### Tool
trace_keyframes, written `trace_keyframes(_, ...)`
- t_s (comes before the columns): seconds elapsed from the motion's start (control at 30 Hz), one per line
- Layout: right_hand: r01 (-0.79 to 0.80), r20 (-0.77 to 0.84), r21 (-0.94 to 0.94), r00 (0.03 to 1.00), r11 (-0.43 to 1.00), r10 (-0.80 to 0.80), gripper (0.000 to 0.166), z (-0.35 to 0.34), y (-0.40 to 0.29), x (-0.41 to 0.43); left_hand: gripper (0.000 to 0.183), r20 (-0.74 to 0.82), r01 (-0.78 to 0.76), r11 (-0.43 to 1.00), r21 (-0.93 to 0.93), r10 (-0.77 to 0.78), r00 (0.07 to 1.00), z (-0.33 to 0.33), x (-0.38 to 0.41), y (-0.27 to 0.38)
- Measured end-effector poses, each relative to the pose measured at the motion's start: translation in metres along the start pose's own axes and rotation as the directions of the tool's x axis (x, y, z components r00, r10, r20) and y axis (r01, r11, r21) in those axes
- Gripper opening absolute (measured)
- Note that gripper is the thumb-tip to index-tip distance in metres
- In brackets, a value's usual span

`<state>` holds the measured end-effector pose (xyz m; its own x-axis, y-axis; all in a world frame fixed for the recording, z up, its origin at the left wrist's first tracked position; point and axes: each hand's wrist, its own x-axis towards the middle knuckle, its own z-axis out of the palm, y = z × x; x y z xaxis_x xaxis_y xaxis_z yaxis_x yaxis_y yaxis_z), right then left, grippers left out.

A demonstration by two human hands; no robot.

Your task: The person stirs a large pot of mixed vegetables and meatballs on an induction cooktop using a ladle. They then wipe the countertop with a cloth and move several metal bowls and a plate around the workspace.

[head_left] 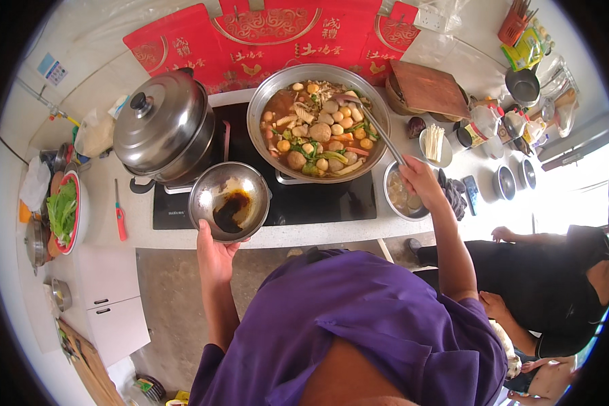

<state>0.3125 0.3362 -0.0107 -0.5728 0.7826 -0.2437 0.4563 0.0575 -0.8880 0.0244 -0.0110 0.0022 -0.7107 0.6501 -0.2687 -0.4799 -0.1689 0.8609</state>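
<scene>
My left hand (218,254) grips the rim of a steel bowl (229,202) with dark sauce in it, thumb on the near side. My right hand (423,181) is closed around the handle of a metal ladle (380,133); its head rests among the food in a wide metal pan (256,116). Meatballs, greens, sausage pieces and mushrooms lie in reddish broth there. The pan stands at the back of a black cooktop (325,203). Under my right hand is a metal bowl (388,198) of pale pieces in liquid.
A lidded steel pot (165,127) stands at the left; beyond it are a red lighter (120,223) and a basin of lettuce (63,208). At the right are a plate of enoki mushrooms (434,144), a phone (471,193) and bottles. A person in black (528,284) is at my right.
</scene>
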Motion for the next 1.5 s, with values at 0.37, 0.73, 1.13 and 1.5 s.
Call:
trace_keyframes(0.37,0.087,-0.052,-0.235,0.993,0.968,-0.102,0.019,0.005,-0.050,0.052,0.062,0.018,-0.025,1.000,-0.014,0.025,1.000,-0.005,0.001,0.000)
trace_keyframes(0.73,0.187,0.056,-0.685,0.977,0.704,-0.205,0.030,0.049,-0.075,0.114,0.061,-0.023,-0.057,0.997,-0.054,0.056,0.998,-0.010,-0.010,-0.001)
trace_keyframes(1.13,0.124,-0.119,-0.617,0.961,0.777,-0.248,0.032,0.021,-0.062,0.003,0.060,-0.008,-0.059,0.998,-0.004,0.059,0.998,0.000,-0.011,0.006)
trace_keyframes(1.5,0.324,0.117,-0.761,0.921,0.562,-0.372,0.036,0.068,-0.110,0.051,0.061,-0.046,-0.068,0.998,-0.008,0.068,0.997,-0.013,-0.014,0.000)
